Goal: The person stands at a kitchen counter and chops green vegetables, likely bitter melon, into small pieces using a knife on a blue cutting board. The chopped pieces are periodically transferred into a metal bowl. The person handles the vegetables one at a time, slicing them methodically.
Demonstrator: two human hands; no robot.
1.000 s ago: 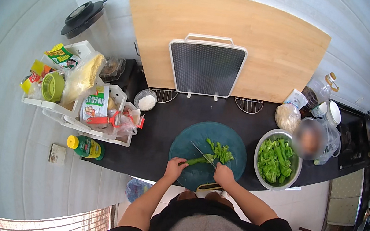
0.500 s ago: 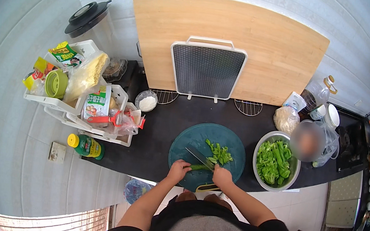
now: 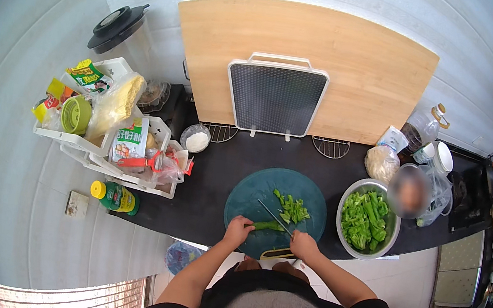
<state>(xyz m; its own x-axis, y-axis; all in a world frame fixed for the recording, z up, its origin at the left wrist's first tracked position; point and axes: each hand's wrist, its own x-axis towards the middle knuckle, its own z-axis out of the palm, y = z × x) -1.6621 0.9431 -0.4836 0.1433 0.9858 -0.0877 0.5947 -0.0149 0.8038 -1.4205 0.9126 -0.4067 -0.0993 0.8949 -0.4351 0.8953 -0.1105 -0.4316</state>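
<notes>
My left hand is closed over one end of a smooth green pepper, pinning it to the round dark-teal cutting board. Its long axis runs left to right, toward my right hand, which is wrapped around a knife whose thin blade angles across the free end. Chopped pieces lie just beyond; a steel bowl of glossy greens sits right.

Bright, even daylight; soft shadows; strong fisheye bending at rim; dark corners.

bare forearms, black short-sleeved shirt
</notes>
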